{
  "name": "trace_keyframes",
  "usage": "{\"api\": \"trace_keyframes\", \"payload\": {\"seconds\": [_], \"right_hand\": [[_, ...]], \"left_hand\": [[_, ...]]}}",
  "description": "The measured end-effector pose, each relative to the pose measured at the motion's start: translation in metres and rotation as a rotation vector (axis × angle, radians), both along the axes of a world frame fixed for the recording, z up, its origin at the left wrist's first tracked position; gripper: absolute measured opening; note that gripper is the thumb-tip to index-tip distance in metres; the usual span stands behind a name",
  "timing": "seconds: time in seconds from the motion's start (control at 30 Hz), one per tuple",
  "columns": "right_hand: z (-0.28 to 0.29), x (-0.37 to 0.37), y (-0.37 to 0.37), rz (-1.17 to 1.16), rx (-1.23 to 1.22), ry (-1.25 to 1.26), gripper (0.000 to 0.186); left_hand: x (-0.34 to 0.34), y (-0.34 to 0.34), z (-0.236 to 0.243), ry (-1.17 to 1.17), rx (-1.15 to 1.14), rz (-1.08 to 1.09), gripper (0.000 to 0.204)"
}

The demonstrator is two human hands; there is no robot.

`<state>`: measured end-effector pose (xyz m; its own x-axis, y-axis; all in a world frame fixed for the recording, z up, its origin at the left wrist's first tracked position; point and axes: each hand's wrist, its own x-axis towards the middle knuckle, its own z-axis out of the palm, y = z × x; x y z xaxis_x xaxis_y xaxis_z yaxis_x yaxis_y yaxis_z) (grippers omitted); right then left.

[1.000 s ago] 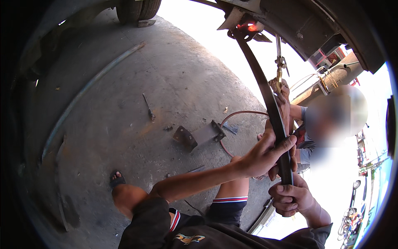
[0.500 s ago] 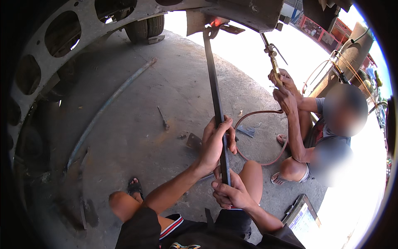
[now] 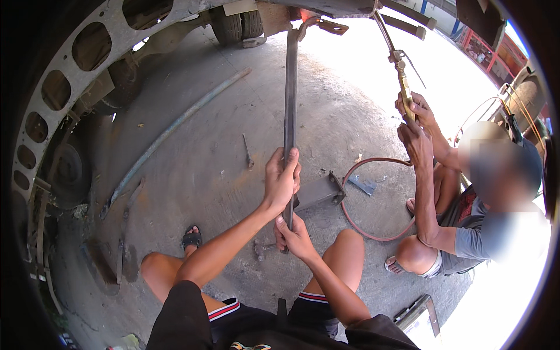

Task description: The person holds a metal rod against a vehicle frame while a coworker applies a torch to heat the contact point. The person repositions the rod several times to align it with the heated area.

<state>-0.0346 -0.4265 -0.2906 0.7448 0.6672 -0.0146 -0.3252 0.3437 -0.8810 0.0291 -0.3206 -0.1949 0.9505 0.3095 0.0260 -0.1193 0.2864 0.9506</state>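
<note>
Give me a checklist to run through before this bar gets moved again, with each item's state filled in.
1. Two-handed grip: ok. The left hand and right hand both grip the dark metal bar, the right one nearer its lower end.
2. Hands clear of the heat: ok. Both are well below the glowing orange spot.
3. Gloves: not ok. Both hands are bare.
4. Closed footwear: not ok. The visible foot wears an open black sandal.
5. Bar's upper end firm against the bracket: cannot tell.
6. Torch flame: cannot tell. A co-worker's hands hold it.
</note>
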Motion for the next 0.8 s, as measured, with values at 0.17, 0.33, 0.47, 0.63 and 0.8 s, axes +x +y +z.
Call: {"api": "trace_keyframes", "payload": {"seconds": [0.17,0.33,0.47,0.63,0.8], "right_hand": [[-0.019,0.006,0.016,-0.276,-0.185,-0.173,0.031],[-0.075,0.025,0.058,-0.394,-0.229,-0.314,0.041],[-0.133,0.053,0.097,-0.376,-0.352,-0.437,0.042],[-0.236,0.075,0.134,-0.497,-0.328,-0.242,0.042],[-0.246,0.059,0.163,-0.747,-0.408,-0.181,0.043]], "left_hand": [[0.006,-0.005,-0.029,-0.044,0.117,0.144,0.037],[0.021,0.02,-0.072,-0.122,0.233,0.249,0.038],[0.039,0.043,-0.089,-0.192,0.362,0.347,0.037],[0.059,0.066,-0.122,-0.16,0.237,0.322,0.03],[0.055,0.098,-0.158,-0.097,0.07,0.1,0.021]]}}
